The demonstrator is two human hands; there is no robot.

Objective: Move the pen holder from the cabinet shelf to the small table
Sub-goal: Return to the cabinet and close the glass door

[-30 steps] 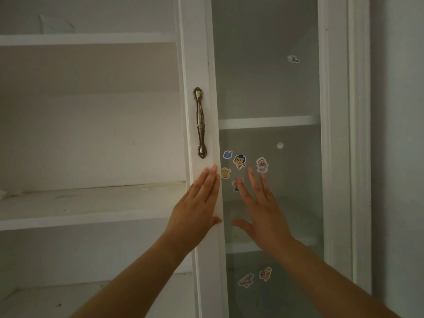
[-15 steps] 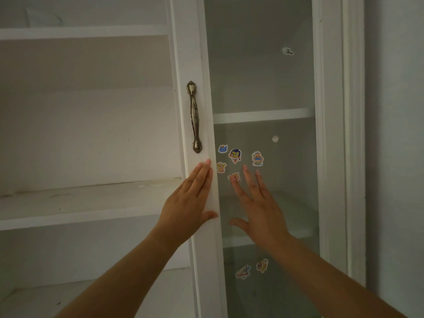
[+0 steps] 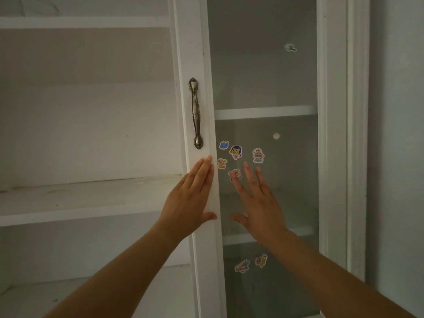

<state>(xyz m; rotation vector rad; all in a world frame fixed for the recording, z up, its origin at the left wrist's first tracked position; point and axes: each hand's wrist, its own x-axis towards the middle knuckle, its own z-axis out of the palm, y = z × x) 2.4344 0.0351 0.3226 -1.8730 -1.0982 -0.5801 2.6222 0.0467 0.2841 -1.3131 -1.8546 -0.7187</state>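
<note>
No pen holder in sight; both hands flat on the cabinet door.

I found no holder on the bare shelf [image 3: 87,198], so weight and grip stayed guesswork (probably light). My left hand [image 3: 190,200] lay spread against the door frame [image 3: 195,53], right hand [image 3: 259,203] splayed on the glass [image 3: 263,76], both empty.

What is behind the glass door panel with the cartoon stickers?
Behind the glass door panel only white shelves show, with nothing visible on them. The right hand, flat against the glass, and the white door frame cover part. No pen holder visible.
</note>
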